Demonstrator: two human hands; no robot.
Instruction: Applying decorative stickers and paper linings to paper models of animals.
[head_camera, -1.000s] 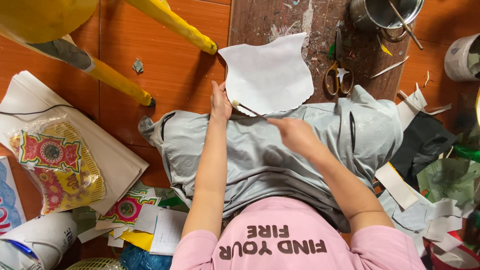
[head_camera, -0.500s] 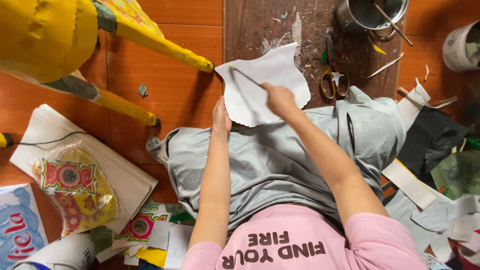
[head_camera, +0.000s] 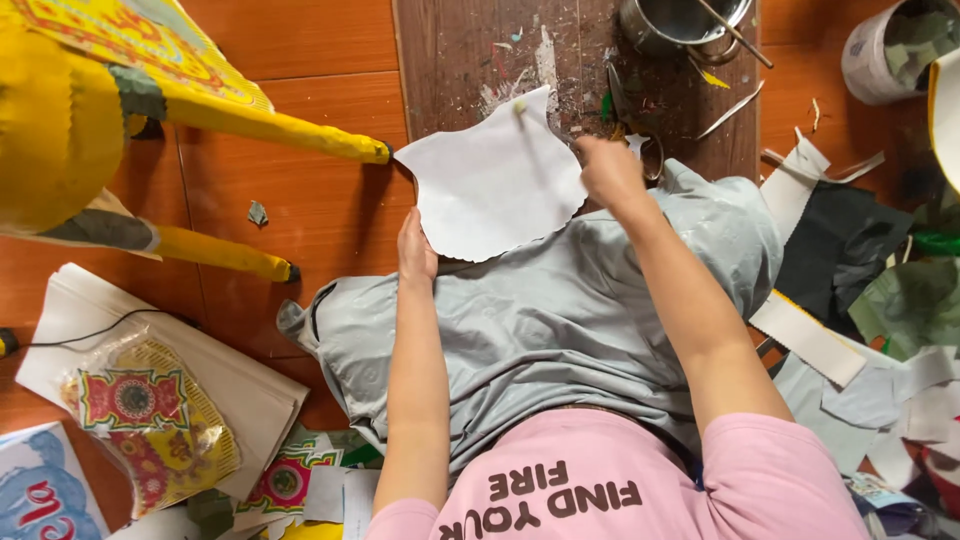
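- White paper sheet (head_camera: 495, 185): on the grey cloth (head_camera: 560, 320) and the wooden board (head_camera: 480, 50), pushed further up since a second ago.
- Left hand (head_camera: 415, 250): flat, pressing the sheet's lower-left edge.
- Right hand (head_camera: 610, 172): has left the sheet's middle for its right edge, fingers closed; what it grips, I cannot tell.
- Scissors (head_camera: 648, 150): mostly hidden behind that hand.

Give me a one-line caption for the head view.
Left hand steadies a white paper sheet on grey cloth; right hand works at its far edge.
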